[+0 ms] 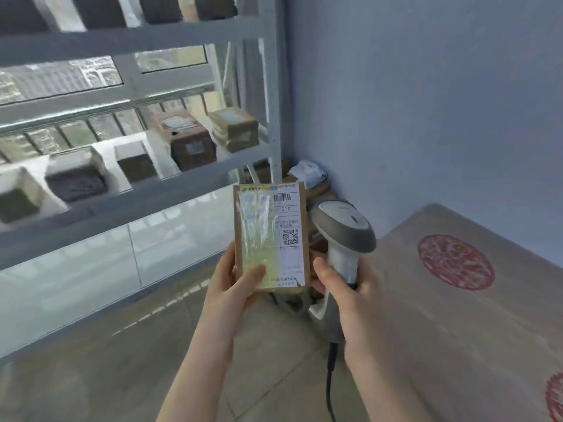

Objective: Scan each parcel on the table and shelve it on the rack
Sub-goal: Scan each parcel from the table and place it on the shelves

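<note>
A grey rack stands on the left. Its middle shelf holds a row of boxes, side by side, some brown and some partly white. Dark boxes sit on the top shelf. The table on the right has a tan top with red round marks. On the floor, a pile of parcels sits in the corner.

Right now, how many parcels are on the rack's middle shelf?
5, in a row left to right: first parcel, second parcel, third parcel, fourth parcel, fifth parcel. More may hide past the left edge.
</note>
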